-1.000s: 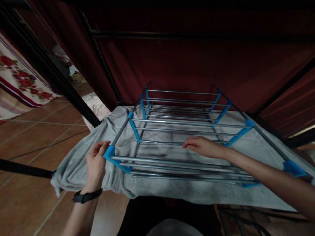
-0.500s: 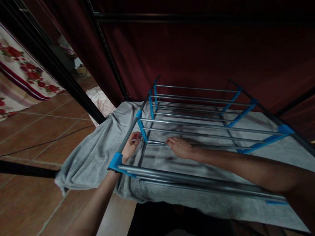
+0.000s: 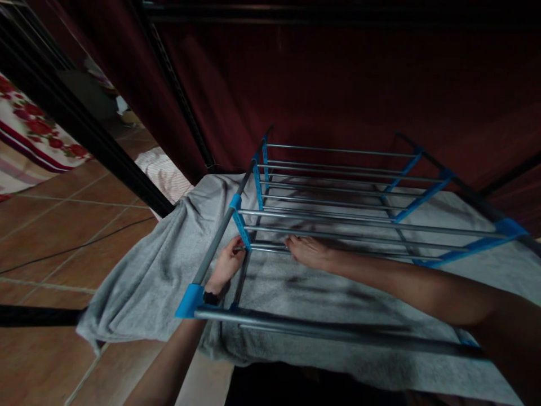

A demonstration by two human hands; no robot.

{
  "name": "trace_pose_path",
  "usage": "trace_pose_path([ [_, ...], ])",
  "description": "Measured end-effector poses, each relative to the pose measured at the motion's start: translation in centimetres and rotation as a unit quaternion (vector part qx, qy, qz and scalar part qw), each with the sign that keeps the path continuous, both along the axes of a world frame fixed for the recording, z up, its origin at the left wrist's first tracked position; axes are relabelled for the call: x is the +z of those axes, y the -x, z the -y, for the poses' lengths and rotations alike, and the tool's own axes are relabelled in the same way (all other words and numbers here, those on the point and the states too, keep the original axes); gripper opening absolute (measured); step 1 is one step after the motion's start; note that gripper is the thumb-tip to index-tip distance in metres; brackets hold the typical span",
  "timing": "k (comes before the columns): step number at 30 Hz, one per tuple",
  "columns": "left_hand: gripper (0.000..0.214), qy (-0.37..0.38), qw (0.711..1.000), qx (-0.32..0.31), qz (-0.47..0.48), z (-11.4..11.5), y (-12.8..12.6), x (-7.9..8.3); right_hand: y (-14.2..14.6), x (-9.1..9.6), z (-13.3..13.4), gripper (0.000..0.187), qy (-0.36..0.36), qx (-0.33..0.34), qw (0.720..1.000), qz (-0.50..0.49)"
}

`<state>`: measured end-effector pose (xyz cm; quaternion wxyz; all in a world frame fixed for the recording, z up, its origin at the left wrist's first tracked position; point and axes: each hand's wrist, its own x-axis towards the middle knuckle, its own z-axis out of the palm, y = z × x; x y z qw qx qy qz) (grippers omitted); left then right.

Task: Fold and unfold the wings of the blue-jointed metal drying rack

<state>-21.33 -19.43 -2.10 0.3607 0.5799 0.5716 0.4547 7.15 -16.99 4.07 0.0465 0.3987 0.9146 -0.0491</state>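
A rack of grey metal tubes with blue plastic brackets lies on its side on a grey blanket (image 3: 169, 270). My right hand (image 3: 308, 251) has its fingers closed round a thin metal rod (image 3: 269, 248) low in the rack. That rod's left end meets the lower end of a blue bracket (image 3: 240, 226). Against the outer side of this bracket end, my left hand (image 3: 229, 262) is pinched, its fingertips partly hidden. My left forearm passes beneath the rack's side tube (image 3: 215, 245), near a blue corner piece (image 3: 189, 300). A dark band circles the left wrist.
A thick front tube (image 3: 316, 330) crosses below both hands. Behind the rack hangs a dark red curtain (image 3: 338, 84) on a black frame. At left, a black post (image 3: 105, 135) slants over the tiled floor (image 3: 54, 237), where a dark cable (image 3: 84, 246) runs.
My left hand has closed in on the bracket's lower end, its fingers drawing together. My right hand stays on the rod. The view has shifted, and the rack's front tubes appear lower.
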Motion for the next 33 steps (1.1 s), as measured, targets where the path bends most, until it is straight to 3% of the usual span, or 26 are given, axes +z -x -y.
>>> trace_pose_path([
  [5,0.045,0.031,0.999,0.009,0.026,0.3,0.1,-2.1,-0.4,1.9,-0.7,0.041,-0.018,-0.017,0.999,-0.024],
  [10,0.049,0.033,0.999,0.024,0.021,0.5,0.0,-3.0,-0.8,2.2,-0.3,0.043,0.044,-0.009,0.999,-0.025],
  [14,0.050,0.012,0.999,0.029,0.019,0.3,-0.5,-2.2,-1.0,2.4,-0.1,0.042,0.059,-0.011,0.998,-0.037],
  [21,0.036,-0.040,0.999,-0.014,0.028,-1.5,-1.7,0.6,-1.1,1.9,-0.5,0.024,0.069,-0.020,0.996,-0.044],
  [33,0.048,-0.046,0.997,0.024,0.052,-3.1,-1.3,-0.4,-0.1,0.6,-1.1,0.023,0.087,-0.051,0.991,-0.086],
])
